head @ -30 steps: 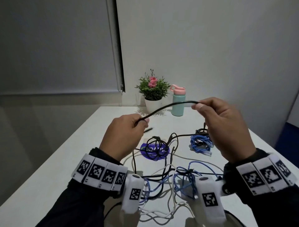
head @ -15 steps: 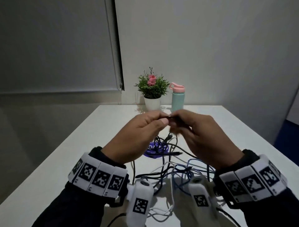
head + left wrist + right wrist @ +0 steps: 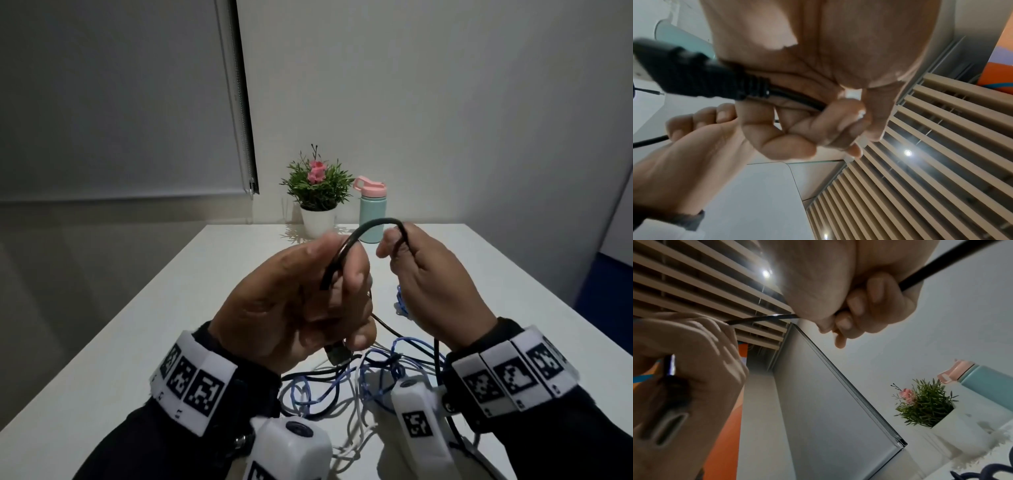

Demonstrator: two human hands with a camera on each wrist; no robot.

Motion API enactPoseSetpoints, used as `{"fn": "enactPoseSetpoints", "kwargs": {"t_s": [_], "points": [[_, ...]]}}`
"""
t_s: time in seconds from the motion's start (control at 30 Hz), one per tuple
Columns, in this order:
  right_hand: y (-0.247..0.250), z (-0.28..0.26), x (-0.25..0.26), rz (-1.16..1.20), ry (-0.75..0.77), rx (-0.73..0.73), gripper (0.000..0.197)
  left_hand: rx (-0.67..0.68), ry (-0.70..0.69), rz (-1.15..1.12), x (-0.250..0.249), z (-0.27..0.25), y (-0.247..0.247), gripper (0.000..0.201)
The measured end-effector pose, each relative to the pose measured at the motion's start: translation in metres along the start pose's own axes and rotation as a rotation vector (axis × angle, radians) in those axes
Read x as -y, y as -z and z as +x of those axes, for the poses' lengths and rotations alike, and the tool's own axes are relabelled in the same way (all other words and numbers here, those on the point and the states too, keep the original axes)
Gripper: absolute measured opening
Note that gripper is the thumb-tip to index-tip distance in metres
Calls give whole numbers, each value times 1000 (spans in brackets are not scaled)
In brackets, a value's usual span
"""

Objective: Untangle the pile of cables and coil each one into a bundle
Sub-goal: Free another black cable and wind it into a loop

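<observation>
Black cable makes a short arch between the two hands, which are raised above the surface. The left hand has its fingers curled around the cable near its plug; the left wrist view shows the thick plug coming out of the fist beside the palm. The right hand pinches the same cable a little further along, with fingers closed around it, and from there the cable goes down toward the pile.

I judge that the step in hand is the forming of the first loop of this black cable: one end is already fixed in the left hand, and the right hand brings the next length toward it. The rest of the pile of cables lies on the surface under the wrists, with blue, white and black strands crossing each other, so most of the task is not yet done.

The next move probably calls for laying the loop into the left hand, then sliding the right hand further down the cable. The lower part may be caught in the tangle, so the pull should be gentle.

Readable writing I find none. The wrist bands and the white camera housings carry only black and white square code patterns. The green bottle with pink lid and the potted plant show no label.
</observation>
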State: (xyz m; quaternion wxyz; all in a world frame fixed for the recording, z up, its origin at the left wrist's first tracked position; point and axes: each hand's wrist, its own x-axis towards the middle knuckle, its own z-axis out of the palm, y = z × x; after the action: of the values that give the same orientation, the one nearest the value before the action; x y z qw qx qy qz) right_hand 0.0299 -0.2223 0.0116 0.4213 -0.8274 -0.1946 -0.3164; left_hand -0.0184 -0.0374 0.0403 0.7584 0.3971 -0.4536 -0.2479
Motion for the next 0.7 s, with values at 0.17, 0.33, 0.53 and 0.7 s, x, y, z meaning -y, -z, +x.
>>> {"fn": "enactPoseSetpoints", "kwargs": {"t_s": [0.17,0.33,0.53,0.7], "points": [[3,2,-10,0,-65,85,31,-12,1,84,-7,-2,-5,25],[-7,-13,4,-215,-32,690,25,-359,-291,116,-18,4,8,37],[11,-15,39,-101,187,698,22,-692,-355,1028,-10,-7,42,46],[37,0,32,349,81,388,3,-617,54,1526,-2,-10,42,57]]}}
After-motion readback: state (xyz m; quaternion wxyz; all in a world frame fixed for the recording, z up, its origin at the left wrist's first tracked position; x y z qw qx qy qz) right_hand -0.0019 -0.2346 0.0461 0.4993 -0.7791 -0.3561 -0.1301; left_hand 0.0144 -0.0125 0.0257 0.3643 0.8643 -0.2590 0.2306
